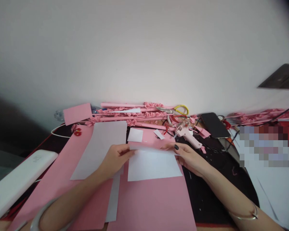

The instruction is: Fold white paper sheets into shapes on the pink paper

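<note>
Both hands hold a white sheet of paper [154, 166] by its far edge, which is bent or folded over toward me. My left hand [118, 157] pinches the far left corner between thumb and fingers. At the far right corner, my right hand [184, 157] grips the paper, its thumb on top and some fingers hidden behind. Beneath lies a pink sheet [151, 205]. Beside my left forearm are another white sheet [106, 144] and a second pink sheet [57, 179]. A small white folded piece [135, 135] rests just beyond the held paper.
Against the wall lie pink paper rods with ruffled flowers [125, 112], yellow-handled scissors [175, 110] and a small pink card [77, 114]. A pink glue gun [189, 136] and a black phone [214, 125] sit at the right. A long white device [21, 176] lies at the left.
</note>
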The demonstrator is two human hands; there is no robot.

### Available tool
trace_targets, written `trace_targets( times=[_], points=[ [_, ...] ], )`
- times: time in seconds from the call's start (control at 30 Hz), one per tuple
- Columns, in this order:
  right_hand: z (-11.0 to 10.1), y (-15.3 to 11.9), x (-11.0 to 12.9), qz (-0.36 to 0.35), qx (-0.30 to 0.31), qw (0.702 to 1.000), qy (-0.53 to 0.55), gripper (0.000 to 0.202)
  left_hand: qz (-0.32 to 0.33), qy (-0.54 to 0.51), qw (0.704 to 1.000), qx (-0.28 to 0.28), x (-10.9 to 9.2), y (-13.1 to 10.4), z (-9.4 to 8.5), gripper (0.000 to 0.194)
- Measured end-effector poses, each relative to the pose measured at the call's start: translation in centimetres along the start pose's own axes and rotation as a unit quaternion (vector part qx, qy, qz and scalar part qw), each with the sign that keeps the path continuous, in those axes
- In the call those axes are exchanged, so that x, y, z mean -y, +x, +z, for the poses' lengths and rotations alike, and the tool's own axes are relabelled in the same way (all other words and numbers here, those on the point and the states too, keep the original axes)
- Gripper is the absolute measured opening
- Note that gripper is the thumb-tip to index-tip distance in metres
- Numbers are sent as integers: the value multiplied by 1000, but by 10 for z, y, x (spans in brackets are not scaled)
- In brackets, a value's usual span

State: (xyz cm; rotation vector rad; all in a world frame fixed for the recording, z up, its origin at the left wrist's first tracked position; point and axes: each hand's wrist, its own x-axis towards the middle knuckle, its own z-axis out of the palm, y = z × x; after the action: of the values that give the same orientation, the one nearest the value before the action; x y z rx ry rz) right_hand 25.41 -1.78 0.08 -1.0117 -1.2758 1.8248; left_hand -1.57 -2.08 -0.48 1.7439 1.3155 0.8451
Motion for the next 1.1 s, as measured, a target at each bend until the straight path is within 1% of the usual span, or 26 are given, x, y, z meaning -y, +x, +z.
trace_targets(
  times=[0.07,0.13,0.17,0.23,0.27,0.33,0.37,0.43,0.5,0.53,0.6,0.67,0.73,0.83,0.9,0.97,1.03,1.1],
  points=[
    [-1,0,-1,-21,17,999,27,47,-15,-10,999,-29,-1,1,0,36],
    [-1,0,-3,-27,24,999,29,50,-33,-37,998,-34,-3,1,0,39],
    [-1,0,-4,-25,18,999,21,46,-40,-50,998,-31,-4,1,0,36],
    [2,1,-5,-20,-11,1000,-3,34,-48,-77,996,-21,-6,0,1,25],
    [4,2,-6,-20,-28,999,-13,28,-50,-92,994,-17,-7,0,1,25],
    [9,3,-5,-34,-59,998,-16,23,-45,-122,991,-9,-9,-1,2,46],
    [12,3,-5,-44,-74,996,-13,24,-38,-133,990,-7,-10,-2,2,56],
    [16,3,-3,-69,-106,992,-4,38,-20,-141,990,-8,-10,-3,2,63],
    [18,2,-2,-88,-135,987,-7,50,-7,-125,992,0,-8,-3,2,55],
    [18,2,-2,-94,-144,985,-16,50,-4,-107,994,10,-7,-2,1,47],
    [16,1,-1,-97,-146,983,-48,42,-3,-70,997,23,-4,-2,1,34],
    [14,1,0,-88,-136,984,-73,31,-11,-57,998,21,-2,-1,1,29],
    [13,1,1,-76,-112,989,-68,30,-26,-78,996,18,-1,-1,1,28],
    [12,1,2,-61,-78,994,-41,42,-53,-151,986,37,-3,0,2,35],
    [12,1,1,-57,-79,994,-51,48,-68,-206,974,61,-4,0,3,45],
    [12,2,0,-63,-93,991,-74,48,-72,-232,967,79,-5,0,4,53],
    [11,2,-2,-77,-111,986,-95,48,-66,-215,972,74,-4,0,4,55],
    [11,2,-4,-86,-130,981,-119,47,-59,-159,984,48,-2,0,4,51]
  ],
)
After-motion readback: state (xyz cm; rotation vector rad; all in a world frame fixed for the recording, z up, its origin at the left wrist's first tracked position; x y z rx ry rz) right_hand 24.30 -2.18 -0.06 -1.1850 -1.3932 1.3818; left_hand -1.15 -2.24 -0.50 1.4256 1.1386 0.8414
